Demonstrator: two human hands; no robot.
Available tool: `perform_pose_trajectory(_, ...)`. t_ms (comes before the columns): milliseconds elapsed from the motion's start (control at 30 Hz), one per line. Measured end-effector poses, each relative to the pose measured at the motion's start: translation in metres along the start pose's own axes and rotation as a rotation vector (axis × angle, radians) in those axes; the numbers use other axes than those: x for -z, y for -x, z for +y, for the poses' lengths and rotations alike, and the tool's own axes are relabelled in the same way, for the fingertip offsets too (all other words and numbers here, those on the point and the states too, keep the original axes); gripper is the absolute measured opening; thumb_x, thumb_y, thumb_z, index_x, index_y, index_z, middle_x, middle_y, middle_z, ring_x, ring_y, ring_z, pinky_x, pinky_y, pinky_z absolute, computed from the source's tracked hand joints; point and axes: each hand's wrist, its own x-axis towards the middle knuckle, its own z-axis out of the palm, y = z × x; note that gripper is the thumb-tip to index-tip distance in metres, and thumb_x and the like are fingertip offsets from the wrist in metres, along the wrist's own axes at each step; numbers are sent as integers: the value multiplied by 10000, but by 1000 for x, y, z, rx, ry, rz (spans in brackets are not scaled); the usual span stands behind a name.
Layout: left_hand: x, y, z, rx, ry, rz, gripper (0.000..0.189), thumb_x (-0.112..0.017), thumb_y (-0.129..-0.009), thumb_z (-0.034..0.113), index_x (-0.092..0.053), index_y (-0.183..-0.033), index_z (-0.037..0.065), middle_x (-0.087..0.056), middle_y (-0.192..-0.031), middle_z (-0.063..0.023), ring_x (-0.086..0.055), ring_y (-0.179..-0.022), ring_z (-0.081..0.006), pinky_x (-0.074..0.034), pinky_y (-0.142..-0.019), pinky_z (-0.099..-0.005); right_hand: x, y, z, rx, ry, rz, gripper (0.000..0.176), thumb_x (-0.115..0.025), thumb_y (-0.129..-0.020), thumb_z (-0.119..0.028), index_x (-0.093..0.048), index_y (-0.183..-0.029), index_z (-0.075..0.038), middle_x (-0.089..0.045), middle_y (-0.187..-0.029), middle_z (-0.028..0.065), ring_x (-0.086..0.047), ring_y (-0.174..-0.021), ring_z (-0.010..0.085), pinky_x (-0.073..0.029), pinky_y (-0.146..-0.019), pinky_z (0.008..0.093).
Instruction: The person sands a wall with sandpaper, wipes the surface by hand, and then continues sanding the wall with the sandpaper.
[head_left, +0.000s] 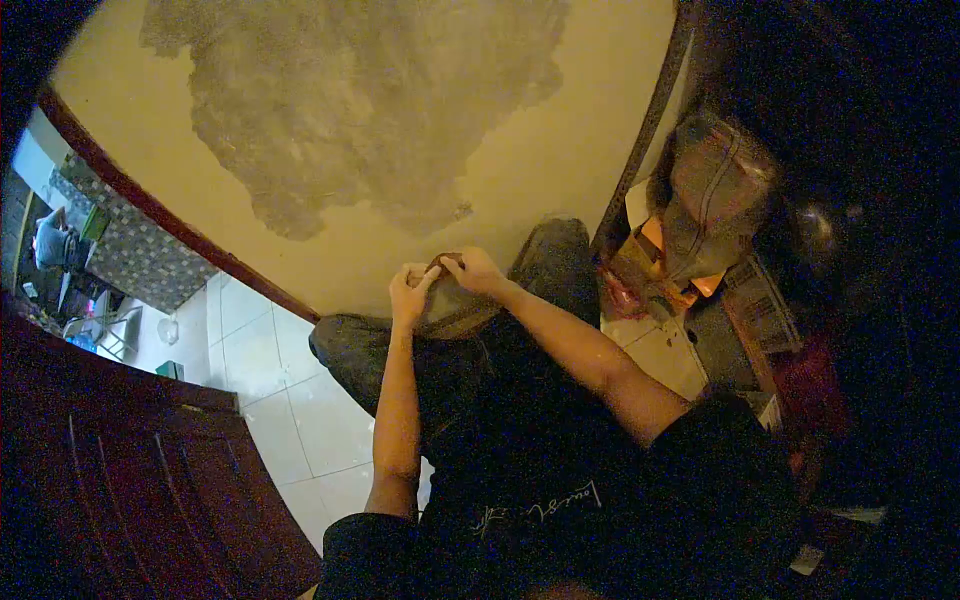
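Observation:
My left hand (408,294) and my right hand (478,273) meet in front of my bent knees, close to the wall. The fingers of both are closed, pinching at a small, dark brownish thing (440,263) between them. Its kind is too small and dim to make out. Just beyond the hands rises a yellowish wall (540,150) with a large grey, rough patch (370,100). Below the hands are my dark trousers (365,350).
A dark red door (160,480) stands at the lower left, beside white floor tiles (300,420). Through the doorway a person (58,243) is near a mosaic-tiled wall (150,245). At right are a stuffed bag (715,190), an orange and white box (650,240) and clutter in shadow.

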Motion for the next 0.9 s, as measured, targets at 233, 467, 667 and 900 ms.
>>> perform_pose_trajectory(233, 7, -10, -16, 217, 250, 3, 288, -602, -937, 278, -665, -883, 3, -645, -766, -33, -583, -735, -114, -468, -694, -283, 2, -5, 1, -3, -123, -37, 324, -543, -943, -305, -676, -1034, -23, -705, -904, 165, -674, -745, 299, -515, -677, 369)
perform_pose_trajectory(467, 0, -12, -30, 263, 311, -24, 288, -510, -987, 250, -647, -1011, -3, -648, -865, -50, -582, -781, -122, -473, -696, -284, 2, -5, 3, -276, -460, -393, 373, -562, -951, -370, -684, -1057, -34, -680, -822, 24, -601, -685, 111, -487, -615, 284)
perform_pose_trajectory(667, -17, -18, -61, 235, 369, -192, 468, -351, -1024, 381, -630, -1118, 17, -665, -977, -98, -613, -845, -175, -492, -735, -320, 21, -2, -25, -275, -601, -464, 396, -538, -968, -378, -642, -1153, -44, -656, -835, 1, -578, -674, 109, -471, -612, 267)
perform_pose_trajectory(900, -26, -5, -38, 307, 553, -303, 784, -136, -975, 629, -627, -1112, 33, -666, -983, -87, -614, -871, -198, -490, -742, -342, -3, 2, 0, -255, -532, -519, 392, -492, -996, -348, -588, -1238, -56, -675, -1003, 1, -590, -831, 98, -480, -682, 276)
